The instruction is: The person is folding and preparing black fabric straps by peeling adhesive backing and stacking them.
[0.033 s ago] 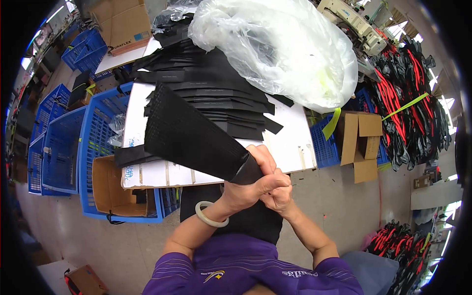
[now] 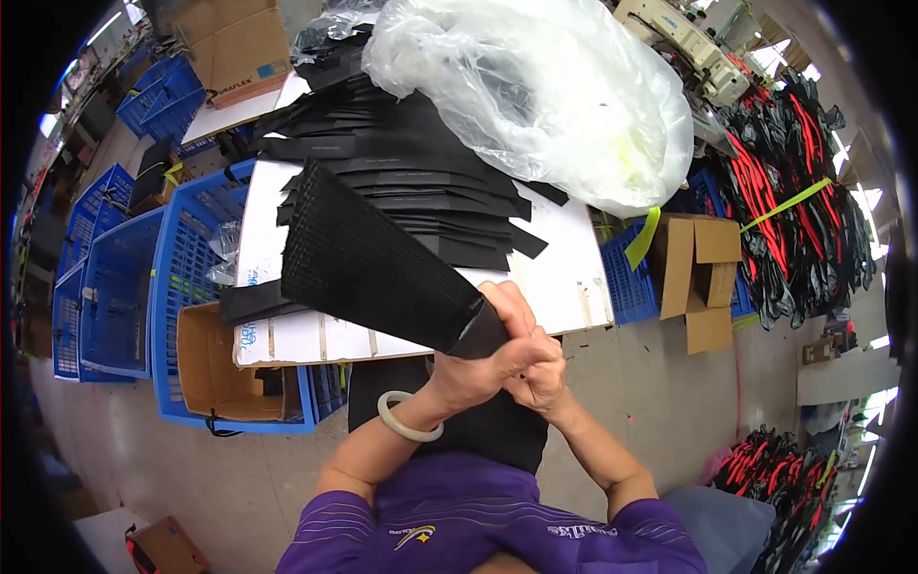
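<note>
A black fabric bundle, wide and mesh-textured at its far left end, slants above the near edge of the table. It narrows toward a smooth dark band at my hands. My left hand, below a pale bangle, is closed around that narrow end. Against its thumb and fingers presses my right hand, its fingers curled tight. Whatever the right fingers grip is hidden between the two hands. Beyond the bundle, overlapping black fabric strips lie in a fanned pile on the white table.
A big translucent plastic bag covers the table's far right. Blue crates stand at the left, one with an open carton inside. At the right are another open carton, a sewing machine and hanging black-and-red goods.
</note>
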`<action>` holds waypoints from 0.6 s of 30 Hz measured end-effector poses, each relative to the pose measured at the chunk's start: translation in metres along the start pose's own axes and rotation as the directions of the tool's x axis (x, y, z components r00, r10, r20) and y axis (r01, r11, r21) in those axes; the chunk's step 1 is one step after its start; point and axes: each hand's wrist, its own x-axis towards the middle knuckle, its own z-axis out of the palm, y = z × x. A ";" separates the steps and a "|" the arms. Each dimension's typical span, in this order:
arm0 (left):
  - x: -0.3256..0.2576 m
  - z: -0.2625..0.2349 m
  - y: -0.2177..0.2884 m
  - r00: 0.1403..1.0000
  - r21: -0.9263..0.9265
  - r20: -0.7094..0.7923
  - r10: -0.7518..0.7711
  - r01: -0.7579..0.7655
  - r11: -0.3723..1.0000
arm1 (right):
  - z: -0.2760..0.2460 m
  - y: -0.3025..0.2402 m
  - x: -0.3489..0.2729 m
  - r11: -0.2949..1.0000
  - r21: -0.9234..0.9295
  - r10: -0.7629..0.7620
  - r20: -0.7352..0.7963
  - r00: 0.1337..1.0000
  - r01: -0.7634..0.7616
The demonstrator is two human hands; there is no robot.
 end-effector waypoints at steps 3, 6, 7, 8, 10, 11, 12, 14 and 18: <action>-0.005 -0.008 -0.003 0.994 -0.101 -0.077 -0.078 0.070 0.992 | -0.002 -0.014 0.005 0.985 0.115 0.133 -0.013 0.991 -0.131; -0.004 -0.019 -0.022 0.969 -0.124 -0.191 -0.156 0.134 0.983 | -0.018 -0.020 0.008 0.728 0.386 0.589 0.069 0.805 -0.566; -0.006 -0.017 -0.022 0.948 -0.135 -0.266 -0.175 0.143 0.980 | -0.015 -0.020 0.014 0.637 0.466 0.669 0.063 0.741 -0.614; -0.012 -0.025 -0.026 0.959 -0.018 -0.222 -0.179 0.179 0.984 | -0.013 -0.020 0.021 0.535 0.546 0.737 0.072 0.672 -0.645; -0.018 -0.027 -0.025 0.939 0.179 -0.254 -0.233 0.282 0.943 | -0.023 -0.018 0.039 0.524 0.360 0.711 0.315 0.629 -0.772; -0.019 -0.026 -0.023 0.937 0.229 -0.269 -0.224 0.288 0.930 | -0.022 -0.012 0.035 0.606 0.304 0.675 0.293 0.677 -0.735; -0.021 -0.025 -0.020 0.914 0.193 -0.315 -0.256 0.325 0.926 | -0.021 -0.002 0.035 0.771 0.221 0.577 0.150 0.803 -0.597; -0.039 -0.037 -0.014 0.807 0.308 -0.383 -0.450 0.571 0.761 | -0.029 0.031 0.027 0.958 -0.157 0.231 -0.070 0.970 -0.240; -0.076 -0.031 -0.015 0.963 0.844 0.093 -0.254 0.059 0.533 | -0.021 0.071 -0.010 0.914 -0.406 0.019 0.110 0.994 0.027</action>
